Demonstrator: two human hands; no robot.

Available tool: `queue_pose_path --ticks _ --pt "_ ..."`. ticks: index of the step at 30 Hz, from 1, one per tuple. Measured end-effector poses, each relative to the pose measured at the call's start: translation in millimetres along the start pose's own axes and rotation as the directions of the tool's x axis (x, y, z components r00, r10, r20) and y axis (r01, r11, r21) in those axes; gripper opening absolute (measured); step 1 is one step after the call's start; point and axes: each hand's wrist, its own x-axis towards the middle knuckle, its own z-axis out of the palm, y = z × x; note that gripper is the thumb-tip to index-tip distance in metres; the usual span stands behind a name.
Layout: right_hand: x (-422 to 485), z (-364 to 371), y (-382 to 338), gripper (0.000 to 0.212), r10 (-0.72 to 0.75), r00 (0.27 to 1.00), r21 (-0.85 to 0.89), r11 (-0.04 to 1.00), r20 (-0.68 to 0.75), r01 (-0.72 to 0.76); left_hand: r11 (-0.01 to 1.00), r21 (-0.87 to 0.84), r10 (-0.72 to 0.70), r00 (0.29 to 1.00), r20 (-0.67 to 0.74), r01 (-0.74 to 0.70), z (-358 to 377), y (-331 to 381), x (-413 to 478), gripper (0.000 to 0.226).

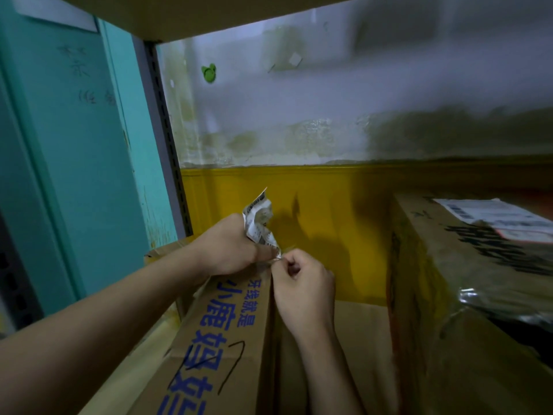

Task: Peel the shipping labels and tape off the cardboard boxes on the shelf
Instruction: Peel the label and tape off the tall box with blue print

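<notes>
Two brown cardboard boxes share the shelf bay: the tall brown cardboard box (466,295) at the right, bearing a flat white shipping label (493,217) on its top and clear glossy tape (478,298) lower down its side, and the low brown cardboard box with blue printed characters (227,339) at the left, where the work is going on. Over the far end of this low box the left hand (227,250) has its fingers curled round a crumpled white shipping label (260,223), lifted clear of the cardboard, its lower tip running down to the box's far top edge. Just beside it, the right hand (302,289) pinches a thin strip of clear tape (279,256) between thumb and forefinger at that same edge. The step in hand looks like freeing the last of the label and tape from this box; the next move probably calls for a steady pull along the edge, low to the cardboard so the strip does not snap, and then a turn to the untouched tall box. Around them stand a teal painted panel (74,145) at the left, a yellow back panel (329,211) behind, a brown shelf board (209,13) close overhead, a grey perforated shelf post (167,130) and a small green frog-shaped hook (208,74) on the stained wall; the overhead board and the tall box close at the right leave the hands little room
</notes>
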Motion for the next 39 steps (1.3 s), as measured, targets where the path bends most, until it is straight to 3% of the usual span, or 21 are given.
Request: queue_pose_path --ticks 14,27,35,39 --pt "1 10 9 0.033 -0.071 0.986 -0.011 0.998 -0.153 0.07 0.952 0.267 0.148 0.989 0.026 -0.149 0 -1 0 0.028" --pt "1 15 14 0.026 -0.121 0.978 -0.032 0.993 -0.17 0.118 0.958 0.221 0.198 0.978 -0.062 -0.18 5 -10 -5 0.03" --pt "1 16 14 0.024 -0.113 0.977 -0.038 0.993 -0.183 0.107 0.948 0.226 0.255 0.961 -0.109 -0.226 10 -18 -10 0.047" --pt "-1 16 12 0.029 -0.136 0.974 -0.03 0.991 -0.183 0.133 0.946 0.215 0.278 0.948 -0.155 -0.242 13 -19 -12 0.025"
